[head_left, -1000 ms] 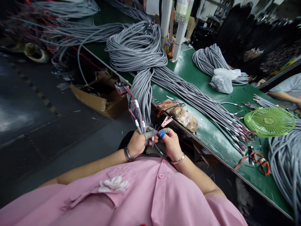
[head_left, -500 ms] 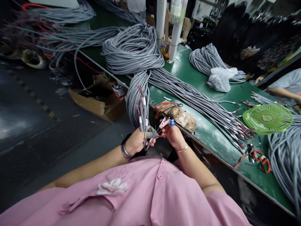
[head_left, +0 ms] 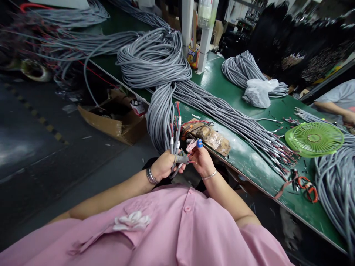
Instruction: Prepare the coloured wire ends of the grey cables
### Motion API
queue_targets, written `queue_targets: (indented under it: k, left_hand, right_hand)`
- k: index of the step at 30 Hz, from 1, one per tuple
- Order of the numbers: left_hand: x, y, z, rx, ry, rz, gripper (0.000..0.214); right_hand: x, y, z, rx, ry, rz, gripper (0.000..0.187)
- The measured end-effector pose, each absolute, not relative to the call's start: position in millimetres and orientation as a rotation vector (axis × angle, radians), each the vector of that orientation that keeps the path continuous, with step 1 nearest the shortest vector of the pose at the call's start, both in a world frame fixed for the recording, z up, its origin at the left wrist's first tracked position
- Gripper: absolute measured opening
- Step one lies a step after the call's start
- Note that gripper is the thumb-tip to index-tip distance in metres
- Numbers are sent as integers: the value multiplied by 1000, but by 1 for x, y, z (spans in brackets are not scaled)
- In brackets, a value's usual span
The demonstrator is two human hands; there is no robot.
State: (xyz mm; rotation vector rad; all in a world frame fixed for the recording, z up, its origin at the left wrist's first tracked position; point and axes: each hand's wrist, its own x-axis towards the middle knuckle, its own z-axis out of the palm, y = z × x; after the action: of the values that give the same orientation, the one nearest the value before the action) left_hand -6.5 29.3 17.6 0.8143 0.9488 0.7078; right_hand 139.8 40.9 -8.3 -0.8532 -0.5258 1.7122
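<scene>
The head view is taking in a long green surface (head_left: 213,87) that is slanting from far left to near right. A big coil of gray cable (head_left: 155,55) is resting on its left part, and a hanging bundle (head_left: 161,114) is drooping over the edge below it. A straight bundle (head_left: 227,107) is stretching toward the right, its stripped ends fanning out. Another loose coil (head_left: 335,192) is lying at the near right. On the floor at left, an open cardboard box (head_left: 111,123) is sitting beside the surface. A green fan (head_left: 314,138) is standing near the stripped ends. A brown block (head_left: 219,142) is lying along the near edge.

The left hand (head_left: 163,166) is keeping a closed grip around several gray cables (head_left: 176,142), which are standing in front of the hanging bundle with their colored wire ends pointing far. The right hand (head_left: 203,162) is hovering just to the right, fingers partly curled and thumb lifting; whether its grip is pinching a wire, I cannot tell. A pink clip (head_left: 191,145) is showing beside its fingers. Smallest, a blue cover (head_left: 200,143) is capping the right thumb.
</scene>
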Motion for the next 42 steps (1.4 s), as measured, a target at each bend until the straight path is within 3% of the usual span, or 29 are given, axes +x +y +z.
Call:
queue_targets:
  k: [6,13,28,35,42]
  left_hand:
    - [-16,22,19,836,935,724,19]
    - [-15,19,18,743,918,864,20]
    - [-6,23,15,741,960,871,20]
    - [-10,14,9,759,943,881,21]
    - [-9,10,15,743,943,985,19]
  right_hand:
    - [143,36,-2,-805,-434,1831,52]
    - [141,33,-1,-797,-510,1725,30]
    - [135,41,-10,-724,-377,1738,32]
    - [140,37,-6,-744,-327,1836,46]
    - [142,36,-4,-720,-456,1711,27]
